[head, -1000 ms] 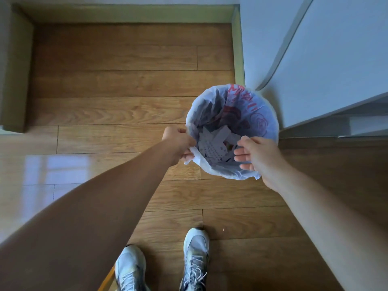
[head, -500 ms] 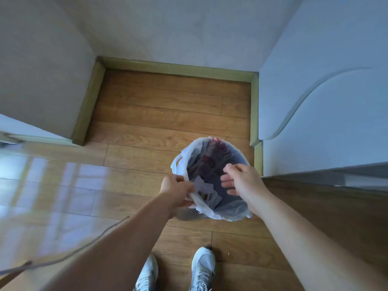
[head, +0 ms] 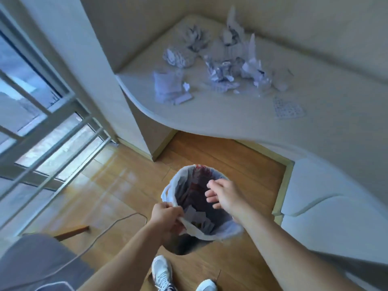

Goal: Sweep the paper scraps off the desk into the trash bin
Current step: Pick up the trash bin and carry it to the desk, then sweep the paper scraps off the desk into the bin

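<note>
In the lower middle of the frame the left hand [head: 165, 217] is pinching the near edge of the white bag [head: 171, 185] that is lining the bin [head: 201, 232]. Its fingers are closed tight on the plastic. The bin is sitting on the wood floor [head: 126, 185], just in front of the person's shoes [head: 162, 271].

A few flat scraps in the bin [head: 198, 217] are lying at the bottom. So some of the job is looking done.

Just to the right, the right hand [head: 225, 195] is hanging over the mouth of the bin. Its fingers are loosely curled and apart, and it is holding nothing.

In the upper right of the frame the desk [head: 241, 114] is holding a lot of paper. Crumpled scraps [head: 222, 70] are piling up near the back wall, and a flat sheet [head: 288, 110] is lying alone nearer the front edge. All of this is well apart from the bin.

So most of the job is looking not yet done. The bin probably needs to be under the desk edge, and then the paper needs pushing off into it.
</note>
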Available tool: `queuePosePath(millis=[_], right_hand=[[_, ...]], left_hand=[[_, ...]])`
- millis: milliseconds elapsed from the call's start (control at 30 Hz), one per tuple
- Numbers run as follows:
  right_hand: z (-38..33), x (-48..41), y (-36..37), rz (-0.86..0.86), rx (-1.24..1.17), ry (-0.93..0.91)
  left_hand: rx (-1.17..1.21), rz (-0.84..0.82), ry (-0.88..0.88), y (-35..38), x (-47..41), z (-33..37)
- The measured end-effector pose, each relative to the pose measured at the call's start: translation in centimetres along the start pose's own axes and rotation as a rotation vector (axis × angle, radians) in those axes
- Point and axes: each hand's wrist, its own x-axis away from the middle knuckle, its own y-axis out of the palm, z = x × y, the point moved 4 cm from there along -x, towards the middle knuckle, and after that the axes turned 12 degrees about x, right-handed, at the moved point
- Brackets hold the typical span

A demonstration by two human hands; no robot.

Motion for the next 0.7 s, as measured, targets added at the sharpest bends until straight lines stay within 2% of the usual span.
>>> queuePosePath(millis=[233, 400, 600, 700], right_hand=[[-13.5, 4.4, 4.4, -0.080, 0.178, -0.140], [-19.9, 6.2, 7.3, -0.115, 0.222, -0.205], [-24.9, 4.7, 6.9, -0.047, 0.368, -0.282], [-27.0, 2.9, 4.9, 0.047, 0.557, -0.342]], left_hand=[[0.231, 0.111, 0.046, -8.4, 5.2, 8.0], [0.317, 0.135, 0.066, -13.0, 6.9, 12.4], [0.326, 0.142, 0.085, -15.9, 6.6, 17.2], [0.305, 0.142, 0.089, -15.9, 6.0, 19.4]])
